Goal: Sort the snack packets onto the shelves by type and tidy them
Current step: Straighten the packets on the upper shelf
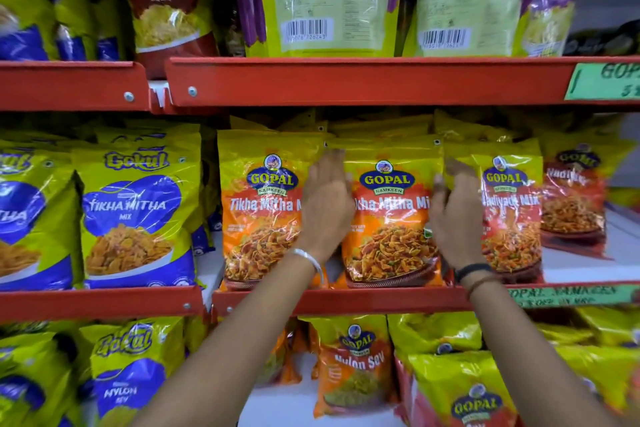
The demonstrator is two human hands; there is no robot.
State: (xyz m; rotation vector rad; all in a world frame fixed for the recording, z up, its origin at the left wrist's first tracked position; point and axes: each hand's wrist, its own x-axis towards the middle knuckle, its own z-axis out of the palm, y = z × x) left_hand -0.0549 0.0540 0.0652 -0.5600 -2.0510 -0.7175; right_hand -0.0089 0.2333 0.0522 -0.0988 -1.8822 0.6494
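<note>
Both hands reach onto the middle shelf [346, 300]. The left hand [325, 208] lies spread flat and the right hand [457, 215] curls around the edges of an upright Tikha Mitha packet [389, 215] standing between them.

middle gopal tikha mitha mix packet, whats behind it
Behind the middle Tikha Mitha Mix packet, yellow tops of more packets show. Their labels and count are covered.
</note>
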